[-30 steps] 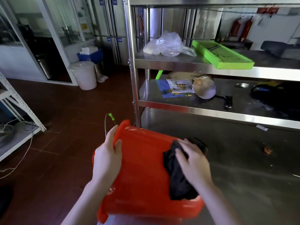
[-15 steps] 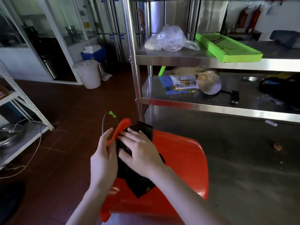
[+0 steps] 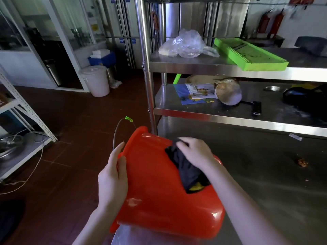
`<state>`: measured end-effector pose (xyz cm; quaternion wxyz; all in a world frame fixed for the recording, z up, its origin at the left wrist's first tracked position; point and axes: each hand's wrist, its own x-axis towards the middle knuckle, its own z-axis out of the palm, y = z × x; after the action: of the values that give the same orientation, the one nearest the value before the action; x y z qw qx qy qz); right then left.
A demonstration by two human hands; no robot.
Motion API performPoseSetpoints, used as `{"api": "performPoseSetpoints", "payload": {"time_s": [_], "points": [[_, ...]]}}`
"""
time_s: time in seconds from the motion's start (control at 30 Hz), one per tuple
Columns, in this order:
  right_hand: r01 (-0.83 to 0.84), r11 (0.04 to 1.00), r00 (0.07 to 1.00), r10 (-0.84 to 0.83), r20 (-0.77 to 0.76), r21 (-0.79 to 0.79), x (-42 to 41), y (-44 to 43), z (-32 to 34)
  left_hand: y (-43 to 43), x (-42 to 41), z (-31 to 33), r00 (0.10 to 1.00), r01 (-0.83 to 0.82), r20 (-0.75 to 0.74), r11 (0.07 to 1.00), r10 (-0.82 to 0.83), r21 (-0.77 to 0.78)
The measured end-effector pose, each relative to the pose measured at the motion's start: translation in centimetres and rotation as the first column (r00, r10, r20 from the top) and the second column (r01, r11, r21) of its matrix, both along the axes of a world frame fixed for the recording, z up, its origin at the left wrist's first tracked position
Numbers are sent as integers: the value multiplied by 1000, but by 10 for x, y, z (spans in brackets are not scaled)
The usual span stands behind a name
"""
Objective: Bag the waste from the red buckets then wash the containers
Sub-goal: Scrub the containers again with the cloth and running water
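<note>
left hand [image 3: 113, 175] clasps the rim of the red plastic bucket [image 3: 155, 188], thumb on the outer wall. right hand [image 3: 194, 152] curls over a crumpled black cloth or bag [image 3: 187, 174], which i cannot tell, pressing it to the bucket's side. the bucket lies tipped on the steel table [image 3: 265, 174], its long axis running from base near the person to mouth away-left, so the left hand is nearer the opening. one bucket, one black wad.
</note>
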<state>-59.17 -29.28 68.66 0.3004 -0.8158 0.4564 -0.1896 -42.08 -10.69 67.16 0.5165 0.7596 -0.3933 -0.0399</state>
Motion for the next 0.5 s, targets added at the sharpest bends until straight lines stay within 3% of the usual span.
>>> {"api": "performPoseSetpoints", "payload": {"time_s": [0.1, 0.2, 0.27, 0.33, 0.4, 0.5], "points": [[-225, 954, 970, 238, 44, -196, 41, 36, 3, -13, 5, 2, 999, -21, 34, 998, 19, 51], [-253, 861, 962, 274, -17, -442, 35, 92, -18, -22, 7, 7, 997, -13, 81, 998, 8, 66], [-301, 797, 950, 301, -88, -524, 18, 127, -39, -20, 8, 5, 997, 0, 81, 999, -5, 55], [-353, 744, 929, 349, -119, -567, 10, 137, -50, -16, 8, 2, 996, 9, 83, 999, -12, 35], [-339, 755, 933, 347, -97, -562, 16, 117, -42, -13, 6, -2, 996, -20, 90, 1000, 19, 10], [-181, 906, 979, 203, 19, -383, 30, 52, -14, -7, -1, -8, 995, -62, 80, 997, 65, -40]]}}
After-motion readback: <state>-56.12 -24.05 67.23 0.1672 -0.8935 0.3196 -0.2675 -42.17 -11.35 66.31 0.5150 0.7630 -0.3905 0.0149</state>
